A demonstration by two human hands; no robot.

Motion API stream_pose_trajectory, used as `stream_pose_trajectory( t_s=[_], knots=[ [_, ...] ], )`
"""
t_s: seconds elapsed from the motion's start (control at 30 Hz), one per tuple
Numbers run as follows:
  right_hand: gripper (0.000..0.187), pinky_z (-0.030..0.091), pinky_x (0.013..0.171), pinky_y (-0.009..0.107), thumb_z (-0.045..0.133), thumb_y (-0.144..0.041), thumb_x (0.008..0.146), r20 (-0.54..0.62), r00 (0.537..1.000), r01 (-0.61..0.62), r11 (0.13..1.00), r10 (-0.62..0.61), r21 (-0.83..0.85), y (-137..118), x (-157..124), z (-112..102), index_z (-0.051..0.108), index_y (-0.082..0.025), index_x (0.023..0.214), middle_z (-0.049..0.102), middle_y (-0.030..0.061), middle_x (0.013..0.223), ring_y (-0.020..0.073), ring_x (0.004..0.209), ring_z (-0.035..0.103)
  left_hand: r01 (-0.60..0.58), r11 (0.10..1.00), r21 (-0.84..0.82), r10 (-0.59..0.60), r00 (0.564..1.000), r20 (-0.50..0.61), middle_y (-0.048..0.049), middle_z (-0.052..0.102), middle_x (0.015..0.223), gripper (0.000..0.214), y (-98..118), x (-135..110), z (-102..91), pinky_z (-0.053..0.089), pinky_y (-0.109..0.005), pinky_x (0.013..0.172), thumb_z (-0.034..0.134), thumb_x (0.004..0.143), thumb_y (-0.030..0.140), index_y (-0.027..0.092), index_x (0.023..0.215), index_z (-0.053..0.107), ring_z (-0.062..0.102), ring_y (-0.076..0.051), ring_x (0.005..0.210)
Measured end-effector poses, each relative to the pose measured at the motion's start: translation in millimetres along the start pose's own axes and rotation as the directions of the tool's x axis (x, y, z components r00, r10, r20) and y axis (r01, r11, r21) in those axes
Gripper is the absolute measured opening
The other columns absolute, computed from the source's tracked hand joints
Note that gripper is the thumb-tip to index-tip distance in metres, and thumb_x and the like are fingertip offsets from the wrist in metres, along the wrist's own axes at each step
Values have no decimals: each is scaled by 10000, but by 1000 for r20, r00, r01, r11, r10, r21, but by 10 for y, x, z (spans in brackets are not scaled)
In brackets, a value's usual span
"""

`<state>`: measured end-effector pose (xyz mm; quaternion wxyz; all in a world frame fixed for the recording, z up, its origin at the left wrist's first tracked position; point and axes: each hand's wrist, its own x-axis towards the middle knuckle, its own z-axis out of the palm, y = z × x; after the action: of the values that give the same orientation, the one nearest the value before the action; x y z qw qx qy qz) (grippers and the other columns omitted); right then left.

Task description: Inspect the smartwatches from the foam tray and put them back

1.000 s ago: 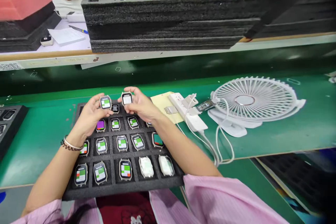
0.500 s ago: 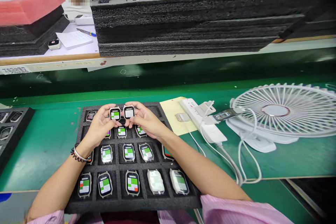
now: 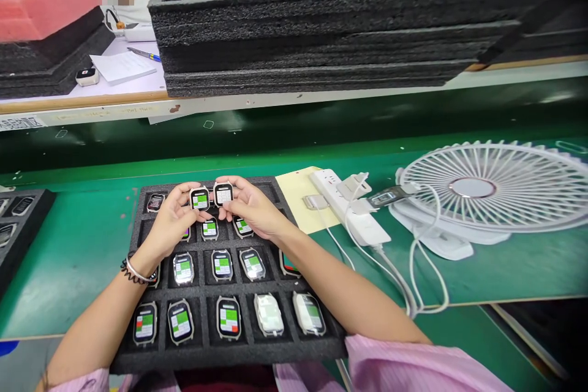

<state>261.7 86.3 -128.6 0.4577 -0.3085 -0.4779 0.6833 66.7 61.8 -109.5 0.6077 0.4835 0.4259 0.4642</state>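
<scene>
A black foam tray with square pockets lies in front of me, holding several watch bodies with lit green test screens. My left hand pinches one watch body with a green screen above the tray's far rows. My right hand pinches a second watch body with a mostly white screen. The two watches are held side by side, nearly touching, screens up. One watch sits in the far left pocket of the tray.
A white power strip with plugs and cables lies right of the tray on a yellow sheet. A white fan lies flat at right. Another foam tray is at left. Stacked black foam trays fill the shelf above; other people work behind.
Both hands came lower and closer together, bringing the two watches side by side. Since half a second ago the hands have hardly moved; the camera shifted slightly.
</scene>
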Motion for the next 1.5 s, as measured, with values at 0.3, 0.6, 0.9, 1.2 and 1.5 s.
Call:
stream_pose_trajectory(
  t_s=[0.3,0.6,0.9,1.2,1.5],
  knots=[
    [508,496,554,253,704,-133,684,5,1000,6,1000,-6,-21,11,7,0,540,-234,1154,678,7,958,134,641,661,-15,1000,-28,15,1000,2,-62,682,1118,510,-54,20,-10,597,-273,746,757,729,156,206,1191,547,722,-128,735],
    [470,480,539,257,670,-141,691,-9,1000,3,1000,-3,-24,11,10,23,541,-220,1136,629,-41,784,133,595,633,20,1000,-21,-20,1000,-9,-61,676,1115,477,-18,7,8,614,-284,732,768,730,177,202,1156,555,733,-137,718],
    [432,468,536,254,653,-161,718,3,1000,11,999,-11,-53,12,14,14,534,-218,1129,623,-44,768,132,585,633,38,999,-29,-38,999,-17,-69,697,1114,431,-11,18,18,607,-272,693,770,764,224,201,1140,559,720,-129,694],
    [350,472,523,242,691,-208,781,15,1000,-1,1000,2,-31,12,15,14,551,-228,1101,689,4,895,125,586,633,72,996,-43,-74,997,-34,-57,724,1061,398,3,18,26,599,-249,666,764,780,265,193,1113,559,728,-133,684],
    [275,460,487,231,713,-324,836,-24,997,-67,998,67,-3,-24,3,17,578,-215,1049,705,4,832,124,532,628,66,997,-33,-67,998,-23,-37,738,928,427,-12,26,10,601,-269,622,774,779,395,181,1072,547,732,-162,626]
  ],
)
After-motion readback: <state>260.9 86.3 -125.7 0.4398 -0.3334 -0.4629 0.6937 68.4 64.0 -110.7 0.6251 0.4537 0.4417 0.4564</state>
